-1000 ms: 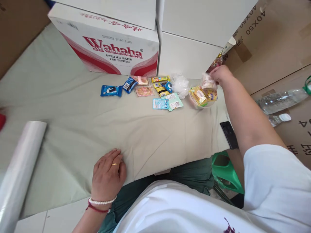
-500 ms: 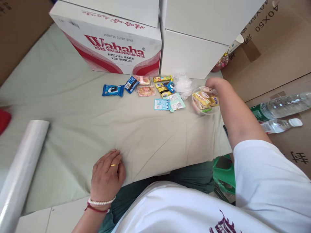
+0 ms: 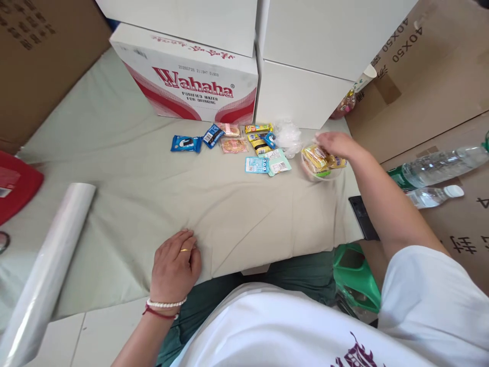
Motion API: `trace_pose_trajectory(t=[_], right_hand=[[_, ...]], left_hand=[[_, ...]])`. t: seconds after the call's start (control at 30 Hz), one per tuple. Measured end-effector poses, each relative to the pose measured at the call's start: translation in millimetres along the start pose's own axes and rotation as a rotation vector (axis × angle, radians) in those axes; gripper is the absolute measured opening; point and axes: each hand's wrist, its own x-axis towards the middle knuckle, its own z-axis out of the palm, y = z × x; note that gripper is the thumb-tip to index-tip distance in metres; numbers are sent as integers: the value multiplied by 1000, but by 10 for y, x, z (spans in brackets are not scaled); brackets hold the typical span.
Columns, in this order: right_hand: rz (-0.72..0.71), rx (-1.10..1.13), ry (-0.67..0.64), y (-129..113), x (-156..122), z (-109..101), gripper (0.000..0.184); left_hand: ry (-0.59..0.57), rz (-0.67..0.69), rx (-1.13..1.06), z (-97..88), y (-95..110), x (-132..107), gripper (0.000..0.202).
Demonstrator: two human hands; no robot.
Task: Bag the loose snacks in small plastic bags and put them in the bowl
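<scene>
My right hand [image 3: 336, 145] reaches over a clear bowl [image 3: 320, 175] heaped with yellow snack packets [image 3: 316, 156]. Its fingers are stretched out and rest on the top packets, with nothing gripped. My left hand [image 3: 174, 266] lies flat on the pale green cloth [image 3: 126, 193] at the table's near edge, fingers together, a ring on one. Left of the bowl lie loose snacks: a blue Oreo packet [image 3: 186, 143], a small dark blue packet [image 3: 213, 135], pink packets [image 3: 234, 145], yellow bars [image 3: 259, 128], two teal packets [image 3: 267, 164] and crumpled clear plastic [image 3: 287, 134].
A Wahaha carton [image 3: 191, 86] and white boxes [image 3: 305, 76] wall off the back. A roll of clear film [image 3: 49, 265] lies at the left beside a red object [image 3: 15, 188]. A phone [image 3: 362, 216], two water bottles [image 3: 435, 173] and a green stool [image 3: 355, 278] are at the right.
My right hand carried a pale packet down from beside the boxes to the bowl and now rests open on the heap. The left hand stayed put; the view shifted slightly.
</scene>
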Motion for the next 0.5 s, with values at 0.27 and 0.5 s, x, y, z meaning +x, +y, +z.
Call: trace_pose_trajectory(t=[0.27,0.5], right_hand=[[-36,-48,389,-63,-697,494,54],[-58,-55,104,17,-326,264,67]], left_hand=[[4,21,6,2,-9,15,22],[7,9,3,11,-12,17,22]])
